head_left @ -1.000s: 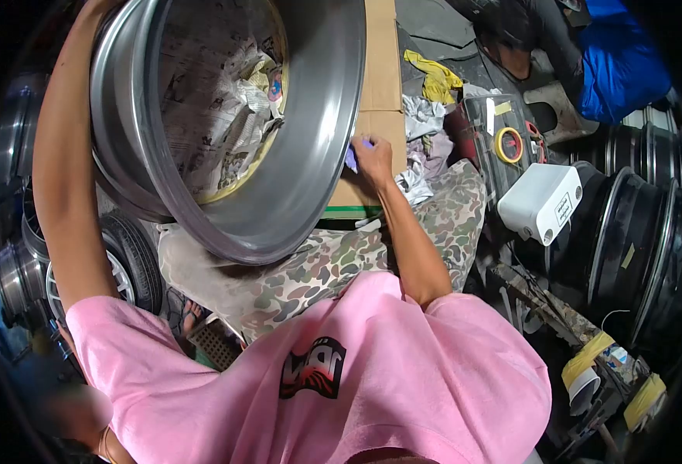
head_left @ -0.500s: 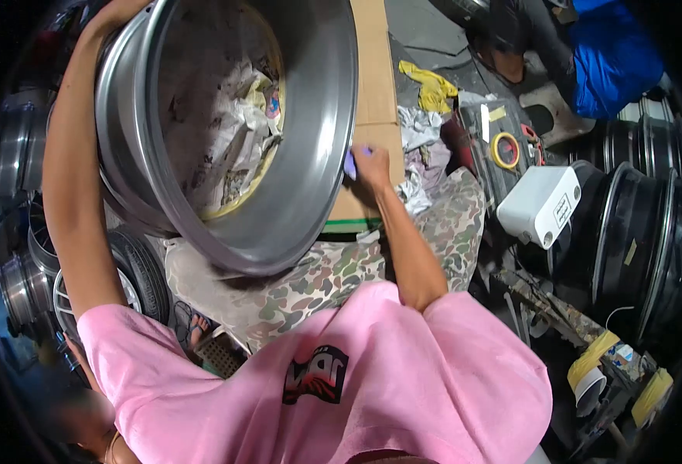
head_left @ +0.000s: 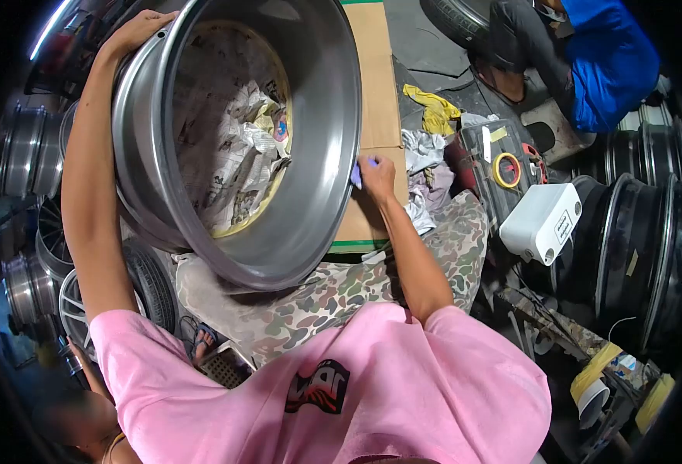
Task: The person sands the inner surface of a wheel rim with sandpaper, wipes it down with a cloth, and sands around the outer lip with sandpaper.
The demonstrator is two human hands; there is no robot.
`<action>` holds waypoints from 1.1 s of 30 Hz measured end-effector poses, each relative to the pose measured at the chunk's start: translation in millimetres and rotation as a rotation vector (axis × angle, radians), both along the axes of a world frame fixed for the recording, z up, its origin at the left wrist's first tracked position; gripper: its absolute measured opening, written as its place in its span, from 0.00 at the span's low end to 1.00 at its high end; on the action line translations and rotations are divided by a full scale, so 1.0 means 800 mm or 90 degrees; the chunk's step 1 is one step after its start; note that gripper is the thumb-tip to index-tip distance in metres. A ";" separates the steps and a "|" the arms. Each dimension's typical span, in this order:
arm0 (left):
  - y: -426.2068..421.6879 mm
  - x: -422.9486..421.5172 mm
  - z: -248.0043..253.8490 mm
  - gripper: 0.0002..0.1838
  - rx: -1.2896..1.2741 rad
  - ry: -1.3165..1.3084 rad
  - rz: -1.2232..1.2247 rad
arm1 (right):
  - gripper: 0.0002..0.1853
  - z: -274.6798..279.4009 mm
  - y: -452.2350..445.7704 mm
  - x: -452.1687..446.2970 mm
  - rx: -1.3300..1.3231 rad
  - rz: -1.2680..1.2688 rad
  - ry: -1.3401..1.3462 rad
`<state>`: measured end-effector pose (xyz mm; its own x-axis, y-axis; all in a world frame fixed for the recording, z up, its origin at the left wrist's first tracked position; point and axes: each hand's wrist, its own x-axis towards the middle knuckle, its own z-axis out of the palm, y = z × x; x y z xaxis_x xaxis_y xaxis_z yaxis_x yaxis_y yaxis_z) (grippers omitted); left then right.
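Observation:
A large grey wheel rim stands tilted in front of me, its open barrel facing me. Crumpled newspaper edged with yellow tape covers its inner face. At the upper left, my left hand grips the outer edge of the rim. My right hand is closed on a small purple piece, sandpaper or cloth, I cannot tell which, and holds it against the rim's right lip. A flattened cardboard sheet lies under and beside the rim.
Rags and a yellow cloth lie right of the cardboard. A tape roll rests on a dark case, near a white box. Wheel rims line both sides. A person in blue sits at upper right; another is lower left.
The whole scene sits slightly lower in view, so more of my left hand shows. My right hand stays at the rim's right lip with the purple piece.

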<state>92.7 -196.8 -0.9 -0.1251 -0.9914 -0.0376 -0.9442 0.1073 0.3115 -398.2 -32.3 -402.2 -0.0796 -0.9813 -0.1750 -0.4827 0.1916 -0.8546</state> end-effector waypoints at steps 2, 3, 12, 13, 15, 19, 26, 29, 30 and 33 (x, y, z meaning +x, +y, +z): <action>-0.003 0.001 0.004 0.32 0.019 -0.001 0.009 | 0.18 -0.009 0.001 0.006 0.025 -0.021 -0.068; -0.002 -0.004 0.006 0.32 0.018 -0.009 0.017 | 0.18 -0.011 0.012 0.001 0.046 -0.010 -0.070; -0.005 0.001 0.001 0.31 0.016 0.018 -0.001 | 0.22 0.004 0.003 0.007 -0.036 -0.046 -0.044; -0.002 -0.003 0.004 0.31 0.002 0.005 0.008 | 0.22 0.005 0.015 0.001 -0.035 -0.024 -0.029; 0.008 -0.017 0.012 0.31 -0.027 -0.020 0.026 | 0.23 0.010 0.044 -0.005 -0.042 -0.012 -0.098; 0.007 -0.024 0.019 0.31 0.060 0.020 0.011 | 0.22 0.000 -0.002 0.004 -0.008 -0.028 -0.030; -0.006 -0.024 0.030 0.21 0.117 -0.104 0.028 | 0.21 0.024 0.037 -0.008 0.040 0.008 -0.038; 0.002 -0.037 0.027 0.23 0.092 -0.098 0.051 | 0.23 -0.001 -0.007 0.008 -0.056 -0.052 -0.019; 0.009 -0.049 0.030 0.24 0.075 -0.116 0.081 | 0.23 -0.003 -0.002 0.007 -0.026 -0.037 -0.012; 0.025 -0.085 0.048 0.29 0.025 -0.168 0.159 | 0.21 0.005 0.027 -0.007 -0.015 0.030 -0.027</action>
